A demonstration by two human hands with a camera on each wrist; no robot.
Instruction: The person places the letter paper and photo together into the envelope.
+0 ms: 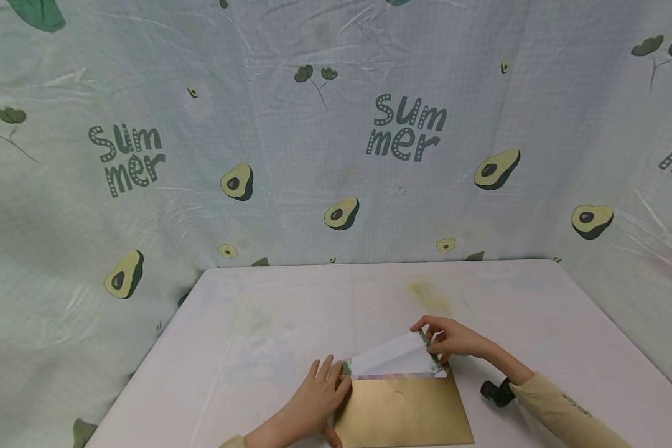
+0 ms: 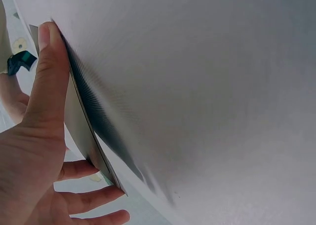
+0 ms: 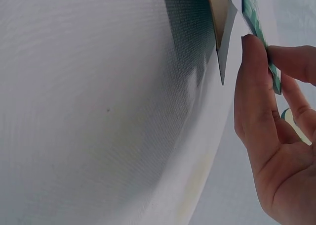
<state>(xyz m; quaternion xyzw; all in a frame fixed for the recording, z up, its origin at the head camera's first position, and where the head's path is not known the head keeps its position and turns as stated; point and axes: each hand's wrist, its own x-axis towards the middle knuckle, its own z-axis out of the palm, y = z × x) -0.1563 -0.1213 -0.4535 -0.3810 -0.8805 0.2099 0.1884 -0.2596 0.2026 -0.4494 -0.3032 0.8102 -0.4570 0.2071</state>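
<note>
A gold envelope lies near the table's front edge. From its top a white folded paper with green patterned edges sticks out, and its lower part is hidden inside. My left hand holds the envelope's left side, thumb low and fingers by the upper corner. In the left wrist view the thumb and fingers span the envelope's edge. My right hand pinches the paper's right end. The right wrist view shows that green edge between thumb and finger, apart from the envelope's corner.
A white-covered table extends behind and to both sides of the envelope. A printed curtain with avocados and lettering stands around it. A black wrist device sits on the right wrist beside the sleeve.
</note>
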